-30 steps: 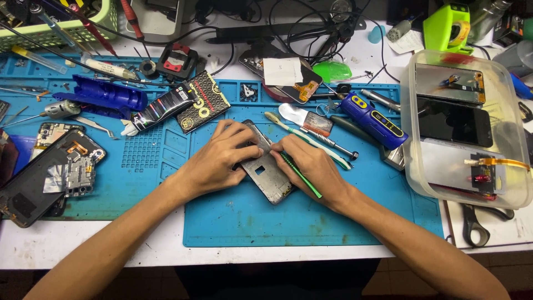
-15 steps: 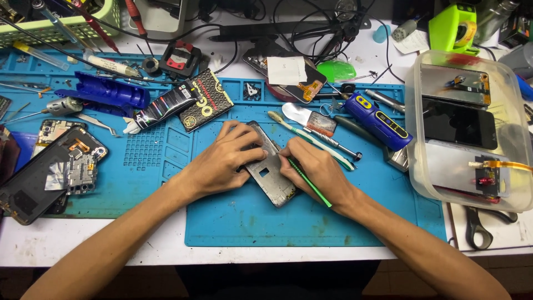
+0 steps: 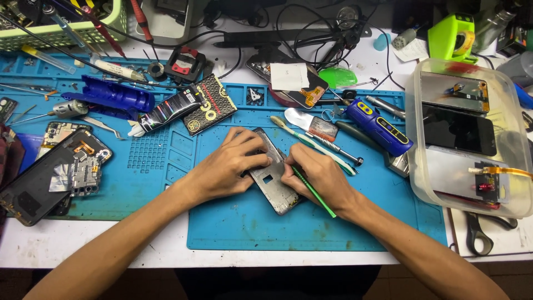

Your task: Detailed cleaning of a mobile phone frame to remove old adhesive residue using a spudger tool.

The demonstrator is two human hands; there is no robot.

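Observation:
A grey phone frame (image 3: 273,184) lies tilted on the blue work mat (image 3: 250,228), its inner side up. My left hand (image 3: 227,166) presses on its left edge and holds it down. My right hand (image 3: 316,176) grips a thin green pry tool (image 3: 317,195), whose tip meets the frame's right edge under my fingers. The upper part of the frame is hidden by both hands.
A clear plastic tub (image 3: 513,125) with phone screens stands at the right. Opened phones (image 3: 50,172) lie at the left. A blue handheld tool (image 3: 377,126), a toothbrush (image 3: 311,141), tweezers and cables crowd the back. Black pliers (image 3: 480,233) lie at the right front.
Both hands stay on the phone frame; the frame and the hands have shifted only slightly. The green tool keeps its angle.

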